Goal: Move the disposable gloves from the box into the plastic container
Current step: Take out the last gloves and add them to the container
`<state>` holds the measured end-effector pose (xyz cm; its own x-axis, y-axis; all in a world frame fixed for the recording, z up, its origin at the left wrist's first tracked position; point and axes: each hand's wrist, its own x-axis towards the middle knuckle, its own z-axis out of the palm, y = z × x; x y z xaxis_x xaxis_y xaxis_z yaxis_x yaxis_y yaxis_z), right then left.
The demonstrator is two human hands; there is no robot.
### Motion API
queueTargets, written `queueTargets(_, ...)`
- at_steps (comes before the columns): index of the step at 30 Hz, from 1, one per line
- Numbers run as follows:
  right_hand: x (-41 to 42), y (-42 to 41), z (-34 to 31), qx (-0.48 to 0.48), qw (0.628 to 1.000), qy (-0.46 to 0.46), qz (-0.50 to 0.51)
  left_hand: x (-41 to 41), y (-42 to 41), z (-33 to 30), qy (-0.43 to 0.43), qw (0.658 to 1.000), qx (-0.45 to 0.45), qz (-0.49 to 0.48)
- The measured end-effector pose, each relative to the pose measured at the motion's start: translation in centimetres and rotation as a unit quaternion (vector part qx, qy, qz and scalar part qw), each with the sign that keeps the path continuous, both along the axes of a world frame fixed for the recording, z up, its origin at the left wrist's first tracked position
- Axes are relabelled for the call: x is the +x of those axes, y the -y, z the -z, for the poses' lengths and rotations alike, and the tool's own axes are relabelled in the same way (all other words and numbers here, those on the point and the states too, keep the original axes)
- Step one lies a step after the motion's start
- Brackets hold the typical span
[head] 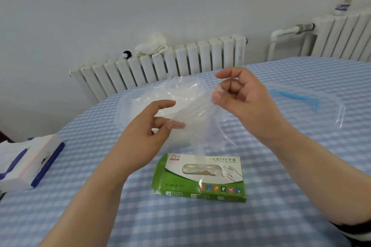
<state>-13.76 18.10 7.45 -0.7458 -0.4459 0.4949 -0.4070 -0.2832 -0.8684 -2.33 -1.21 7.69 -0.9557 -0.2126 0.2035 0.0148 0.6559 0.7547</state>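
- Glove (192, 114): clear, held up between my hands above the green box (200, 178).
- My right hand (241, 98) pinches its edge; my left hand (144, 132) pinches the other.
- Plastic container (128, 110) sits just beyond, on the checked table (281, 186).

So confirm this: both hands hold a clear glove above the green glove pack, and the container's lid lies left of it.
Wrong side. The head view shows the lid right of the green glove pack. Left hand and right hand do hold the clear glove.

The scene is evenly and softly lit; only faint shadows are cast. Wide-angle bending is seen toward three and nine o'clock.
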Motion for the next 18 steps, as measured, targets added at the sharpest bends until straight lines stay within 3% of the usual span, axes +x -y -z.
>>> queueTargets(2, -0.1, -0.4, -0.4, 0.026, 0.999, -0.048, 0.000, -0.1, 0.0, -0.2, 0.013, 1.000, -0.008, 0.005)
queueTargets(7, -0.3, -1.1, -1.1, 0.061, 0.996, -0.054, -0.029, -0.3, 0.0, -1.3, 0.056, 0.997, -0.049, 0.021)
queueTargets(11, 0.3, -0.9, -1.1, 0.091, 0.989, -0.086, -0.075, -2.2, -0.8, -3.6, 0.031, 0.992, -0.021, 0.125)
queueTargets(13, 0.7, -0.9, -1.1, 0.088, 0.987, -0.102, -0.086, -3.8, -1.6, -4.5, 0.060, 0.980, 0.006, 0.192)
queueTargets(16, 0.6, -1.2, -1.0, 0.102, 0.986, -0.122, -0.051, -5.7, -3.0, -5.3, 0.115, 0.962, 0.020, 0.247)
queueTargets(18, 0.2, -1.5, -1.1, 0.115, 0.983, -0.142, 0.011, -6.5, -3.4, -5.5, 0.103, 0.967, 0.017, 0.234)
